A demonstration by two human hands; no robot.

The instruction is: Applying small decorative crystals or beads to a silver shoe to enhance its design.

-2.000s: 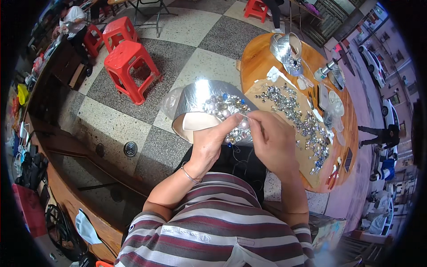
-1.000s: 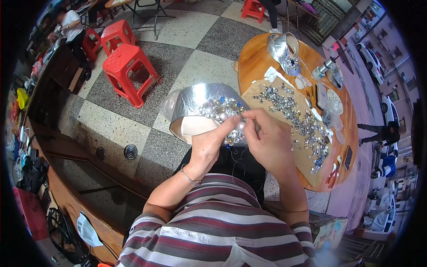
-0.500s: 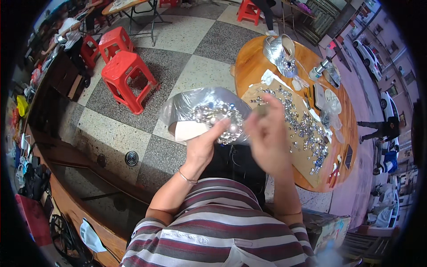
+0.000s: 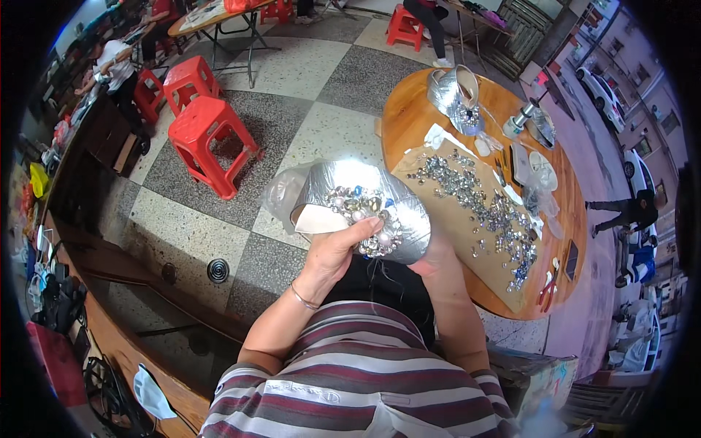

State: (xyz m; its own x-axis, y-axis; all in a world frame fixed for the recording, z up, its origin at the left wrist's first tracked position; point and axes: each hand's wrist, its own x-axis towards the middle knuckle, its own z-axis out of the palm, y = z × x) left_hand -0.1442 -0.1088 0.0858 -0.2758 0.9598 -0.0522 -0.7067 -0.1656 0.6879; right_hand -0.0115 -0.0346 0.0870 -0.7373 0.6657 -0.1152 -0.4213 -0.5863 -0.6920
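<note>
In front of my body I hold a curved silver foil-covered piece (image 4: 350, 175) with a pale lining. A cluster of gems and pearls (image 4: 369, 215) covers its near side. My left hand (image 4: 336, 252) grips the near edge, thumb pressed beside the gems. My right hand (image 4: 436, 257) supports the right end of the piece; its fingers are hidden behind it. Clear plastic film (image 4: 283, 193) hangs at the left end. On the wooden table (image 4: 405, 95) to my right, loose gems (image 4: 456, 182) lie scattered over a brown board (image 4: 438, 208).
A similar silver piece (image 4: 447, 95) stands on the table's far side. Red-handled pliers (image 4: 546, 292), a dark phone (image 4: 571, 259), a silver-topped bottle (image 4: 517, 120) and plastic bags (image 4: 540, 179) lie around the board. Red stools (image 4: 203, 131) stand left. A person (image 4: 113, 62) is at the far left.
My right hand has come down from beside the piece, where it was raised with bent fingers, to its right end. The piece has turned, showing more silver, and the plastic has slid left.
</note>
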